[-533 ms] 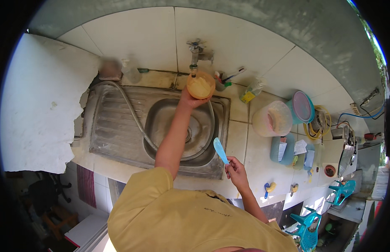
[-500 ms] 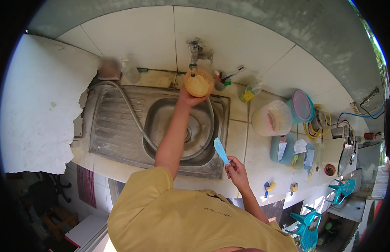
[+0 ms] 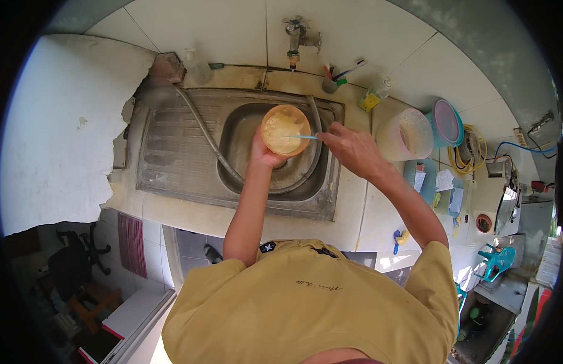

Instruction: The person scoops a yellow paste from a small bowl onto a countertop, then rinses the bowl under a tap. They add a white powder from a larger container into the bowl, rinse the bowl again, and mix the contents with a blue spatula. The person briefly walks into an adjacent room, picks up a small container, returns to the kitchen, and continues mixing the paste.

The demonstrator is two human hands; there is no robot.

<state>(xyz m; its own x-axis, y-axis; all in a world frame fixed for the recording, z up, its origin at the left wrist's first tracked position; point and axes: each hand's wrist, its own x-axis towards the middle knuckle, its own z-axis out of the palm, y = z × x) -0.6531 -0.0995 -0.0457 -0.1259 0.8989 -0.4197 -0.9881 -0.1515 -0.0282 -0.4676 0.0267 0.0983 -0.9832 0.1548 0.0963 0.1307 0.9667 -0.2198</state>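
Over the sink basin (image 3: 233, 127), my left hand (image 3: 266, 154) grips a small orange bowl (image 3: 300, 115) from its near left side. Inside lies a pale yellow, lumpy paste or powder (image 3: 279, 130); I cannot tell which. My right hand (image 3: 353, 150) comes in from the right, fingers closed on the handle of a light blue spatula (image 3: 304, 137). Its blade is seen nearly edge-on and reaches over the bowl's right rim into the yellow stuff.
A tap (image 3: 293, 48) juts from the tiled wall behind the sink. One grey hose (image 3: 199, 118) curves into the basin. To the right stand a cup of brushes (image 3: 330, 85), a soap bottle (image 3: 375, 97) and a translucent tub (image 3: 405, 137). A blue-handled tool (image 3: 396, 242) lies near the counter edge.
My left hand has brought the bowl from under the tap to above the basin. My right hand has moved up and left, putting the spatula into the bowl.
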